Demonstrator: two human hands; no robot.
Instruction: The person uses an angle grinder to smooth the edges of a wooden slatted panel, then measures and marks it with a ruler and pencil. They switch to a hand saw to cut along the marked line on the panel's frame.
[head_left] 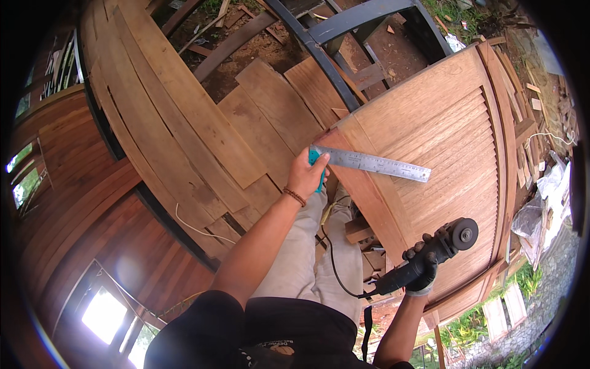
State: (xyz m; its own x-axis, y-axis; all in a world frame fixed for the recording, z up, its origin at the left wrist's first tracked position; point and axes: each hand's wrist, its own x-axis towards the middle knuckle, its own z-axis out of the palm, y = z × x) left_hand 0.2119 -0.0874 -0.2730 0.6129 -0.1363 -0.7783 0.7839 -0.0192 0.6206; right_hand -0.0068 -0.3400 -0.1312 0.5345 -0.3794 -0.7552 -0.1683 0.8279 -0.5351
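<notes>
1. Left hand (302, 175): bare, beaded bracelet (294, 196) at the wrist. Fingers closed around the teal handle of a measuring square (375, 165), at the left edge of a slatted wooden panel (424, 129).
2. Square: long axis runs left to right out from the hand, free end a little nearer than the handle end. It passes over the panel's plain border board (362, 190) and reaches over the slatted part. Cannot tell whether the blade lies fully flat.
3. Right hand (424, 277): gloved, clamped round the body of a black grinder (396, 278), over the near side of the panel. Cannot tell whether the tool touches the wood.
4. Grinder: long axis slants from near left to far right, disc (465, 234) at the far right end. Cord (335, 264) trails off left, past the person's legs.
5. Key relation, as I judge it: disc to blade. The disc sits to the right of and nearer than the square's free end, well apart; the two long axes slant across each other's direction. The left hand is the closer one to the panel's left corner, the right hand to its near side.
6. Around: dark metal frame (362, 19) beyond the panel; long loose boards (160, 111) to the left.
</notes>
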